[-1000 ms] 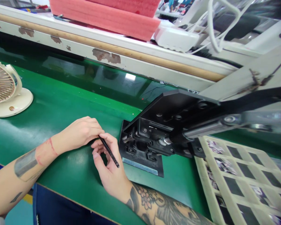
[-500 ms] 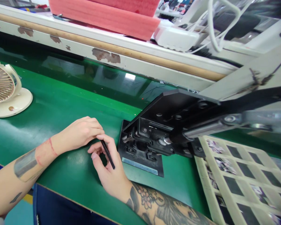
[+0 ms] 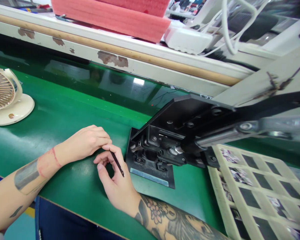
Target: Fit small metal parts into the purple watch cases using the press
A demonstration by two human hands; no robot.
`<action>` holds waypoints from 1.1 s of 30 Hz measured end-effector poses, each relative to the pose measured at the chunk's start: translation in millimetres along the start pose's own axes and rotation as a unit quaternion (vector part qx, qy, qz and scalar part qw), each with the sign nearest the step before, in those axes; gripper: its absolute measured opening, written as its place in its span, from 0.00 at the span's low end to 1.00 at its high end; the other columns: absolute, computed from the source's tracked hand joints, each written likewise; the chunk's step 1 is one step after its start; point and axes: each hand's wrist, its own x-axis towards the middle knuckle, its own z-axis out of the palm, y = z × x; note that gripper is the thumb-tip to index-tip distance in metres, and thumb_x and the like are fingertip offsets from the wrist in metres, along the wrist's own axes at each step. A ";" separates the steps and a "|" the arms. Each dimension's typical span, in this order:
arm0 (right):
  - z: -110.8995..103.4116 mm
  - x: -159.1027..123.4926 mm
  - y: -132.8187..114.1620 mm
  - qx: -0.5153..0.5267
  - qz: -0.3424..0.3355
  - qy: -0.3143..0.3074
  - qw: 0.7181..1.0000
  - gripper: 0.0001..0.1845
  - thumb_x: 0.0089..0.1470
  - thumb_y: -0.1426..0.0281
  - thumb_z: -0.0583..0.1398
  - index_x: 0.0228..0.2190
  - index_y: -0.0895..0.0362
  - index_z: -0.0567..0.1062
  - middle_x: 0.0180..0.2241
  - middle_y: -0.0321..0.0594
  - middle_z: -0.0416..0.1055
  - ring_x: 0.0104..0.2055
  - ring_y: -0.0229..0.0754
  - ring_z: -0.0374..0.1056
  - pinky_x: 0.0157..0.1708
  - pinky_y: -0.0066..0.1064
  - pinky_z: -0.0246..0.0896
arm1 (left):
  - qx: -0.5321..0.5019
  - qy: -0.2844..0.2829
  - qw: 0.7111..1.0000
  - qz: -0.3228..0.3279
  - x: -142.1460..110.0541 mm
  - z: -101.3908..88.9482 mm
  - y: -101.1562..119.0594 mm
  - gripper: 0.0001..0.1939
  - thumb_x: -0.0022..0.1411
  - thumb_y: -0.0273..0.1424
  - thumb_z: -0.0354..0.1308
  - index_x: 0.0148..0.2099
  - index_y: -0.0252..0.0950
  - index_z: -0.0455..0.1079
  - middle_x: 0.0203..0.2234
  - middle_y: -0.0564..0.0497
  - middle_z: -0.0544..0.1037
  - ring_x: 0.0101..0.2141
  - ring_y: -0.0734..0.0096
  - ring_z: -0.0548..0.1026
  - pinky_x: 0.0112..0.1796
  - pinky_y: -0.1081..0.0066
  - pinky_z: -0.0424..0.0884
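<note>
My left hand [image 3: 91,141] is bent over at the wrist above the green mat, fingertips pinched on one end of a thin black strip [image 3: 117,163]. The strip slants down across the index finger and side of my right hand [image 3: 118,183], its narrow edge showing and a small shiny spot at its lower end. My right index fingertip meets my left fingertips. The other right fingers curl loosely, with a gap between them and the thumb. Just right of my hands stands a black hand-lever press fixture [image 3: 162,153], with a pale blue strip [image 3: 150,177] along its base.
A cream tray [image 3: 260,180] with square compartments, some holding small parts, stands at the right. A small fan [image 3: 12,108] sits on the green work surface [image 3: 65,106] at the left. On the shelf behind are pink foam [image 3: 115,20] and a white power strip [image 3: 187,38].
The black strip has been turned about its length, from its wider dotted face to a narrow edge. My right fingers have shifted slightly left; my left hand has barely moved.
</note>
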 end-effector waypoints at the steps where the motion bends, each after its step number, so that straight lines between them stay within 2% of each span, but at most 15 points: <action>1: 0.0 0.2 0.7 -0.006 -0.002 0.008 1.000 0.24 0.71 0.74 0.58 0.63 0.47 0.64 0.44 0.38 0.73 0.42 0.40 0.70 0.47 0.38 0.69 | -0.004 -0.003 1.000 -0.001 0.3 -0.5 0.7 0.16 0.83 0.25 0.49 0.48 0.36 0.79 0.43 0.48 0.86 0.44 0.62 0.78 0.47 0.61 0.70; 5: 0.0 0.8 1.7 -0.028 -0.009 0.038 0.999 0.23 0.69 0.74 0.59 0.62 0.47 0.68 0.48 0.41 0.69 0.45 0.43 0.68 0.50 0.41 0.70 | 0.005 -0.005 1.000 -0.008 0.5 -0.1 2.1 0.17 0.83 0.24 0.48 0.47 0.37 0.79 0.43 0.49 0.85 0.42 0.62 0.78 0.46 0.61 0.69; 8: 0.4 1.3 0.3 -0.002 -0.005 0.047 0.999 0.19 0.70 0.73 0.59 0.59 0.48 0.68 0.47 0.41 0.70 0.45 0.42 0.68 0.49 0.40 0.71 | 0.013 0.008 1.000 -0.013 -0.4 1.8 0.7 0.15 0.83 0.26 0.50 0.52 0.36 0.79 0.47 0.47 0.86 0.44 0.62 0.80 0.47 0.61 0.71; 11: 1.0 1.2 -1.4 0.023 -0.003 0.041 0.999 0.17 0.71 0.72 0.59 0.58 0.49 0.66 0.48 0.42 0.72 0.45 0.42 0.69 0.48 0.39 0.71 | 0.011 0.022 1.000 -0.006 -1.3 1.9 -1.0 0.15 0.83 0.27 0.51 0.57 0.37 0.79 0.51 0.45 0.86 0.47 0.61 0.81 0.48 0.60 0.74; 16: 0.7 0.7 -1.0 0.033 -0.002 0.021 0.999 0.20 0.73 0.72 0.57 0.61 0.46 0.61 0.48 0.40 0.74 0.44 0.42 0.70 0.48 0.38 0.70 | -0.005 0.006 1.000 -0.004 -1.2 0.8 -1.5 0.15 0.84 0.27 0.50 0.55 0.37 0.80 0.50 0.46 0.86 0.48 0.60 0.82 0.50 0.59 0.73; 19: -0.6 1.7 -1.3 0.012 -0.013 0.032 0.999 0.22 0.71 0.73 0.58 0.62 0.46 0.66 0.47 0.39 0.72 0.44 0.41 0.69 0.48 0.38 0.69 | -0.008 0.011 1.000 -0.005 -1.9 2.5 -1.6 0.15 0.83 0.27 0.51 0.55 0.36 0.81 0.49 0.46 0.87 0.48 0.60 0.82 0.50 0.59 0.74; 21: -1.2 2.2 -1.9 -0.009 -0.009 0.032 0.999 0.17 0.71 0.74 0.58 0.57 0.48 0.71 0.45 0.39 0.71 0.44 0.41 0.69 0.47 0.37 0.69 | 0.003 0.017 1.000 0.000 -2.6 3.8 -1.7 0.15 0.83 0.26 0.51 0.56 0.35 0.80 0.49 0.45 0.87 0.48 0.59 0.82 0.50 0.58 0.75; 23: -1.1 1.8 -2.0 -0.008 -0.001 0.032 0.999 0.13 0.71 0.73 0.59 0.53 0.48 0.71 0.45 0.38 0.71 0.44 0.41 0.69 0.47 0.36 0.68 | 0.012 0.026 1.000 0.000 -2.8 4.3 -1.4 0.15 0.82 0.25 0.52 0.59 0.35 0.79 0.51 0.44 0.86 0.50 0.58 0.81 0.50 0.58 0.75; 29: -0.5 -0.4 0.8 0.028 0.001 0.014 0.999 0.19 0.73 0.73 0.57 0.60 0.47 0.61 0.44 0.37 0.75 0.42 0.40 0.69 0.46 0.36 0.68 | -0.008 0.017 1.000 0.005 -0.2 0.8 0.9 0.13 0.83 0.26 0.52 0.51 0.35 0.80 0.47 0.46 0.86 0.47 0.59 0.80 0.49 0.58 0.74; 31: -1.4 0.4 0.8 0.015 -0.007 0.015 1.000 0.25 0.72 0.74 0.58 0.64 0.46 0.61 0.43 0.36 0.75 0.42 0.40 0.70 0.47 0.36 0.68 | -0.011 0.014 1.000 0.002 0.5 0.1 1.2 0.14 0.83 0.26 0.52 0.51 0.36 0.80 0.47 0.47 0.87 0.47 0.59 0.80 0.49 0.59 0.74; 33: -2.5 1.6 -0.3 -0.009 -0.017 0.020 1.000 0.23 0.71 0.75 0.58 0.63 0.47 0.67 0.43 0.36 0.74 0.43 0.40 0.70 0.48 0.36 0.68 | -0.004 0.018 1.000 0.003 0.7 0.3 1.1 0.14 0.82 0.25 0.52 0.51 0.36 0.81 0.46 0.46 0.87 0.47 0.59 0.80 0.49 0.59 0.74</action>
